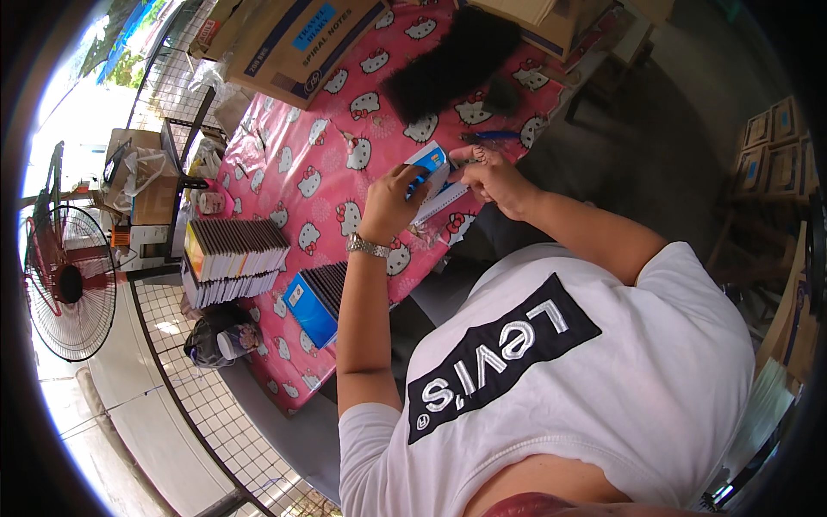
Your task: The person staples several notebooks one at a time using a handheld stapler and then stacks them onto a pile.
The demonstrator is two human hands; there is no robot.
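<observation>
My left hand, with a metal-band watch at the wrist, grips a notebook with a blue cover and white pages. It is held over the table, and a row of small holes seems to run along a white edge. At the notebook's right side, the bent fingers of my right hand close on its edge; a thin coil-like ring shows at the index finger. Just beyond that hand lies a blue pen-like thing. A black bristly heap, possibly binding coils, rests farther back.
A pink patterned tablecloth covers the table. At its left stand a tall stack of notebooks and a blue-covered stack. Cardboard boxes line the far side. A fan stands far left, beside a wire-mesh fence.
</observation>
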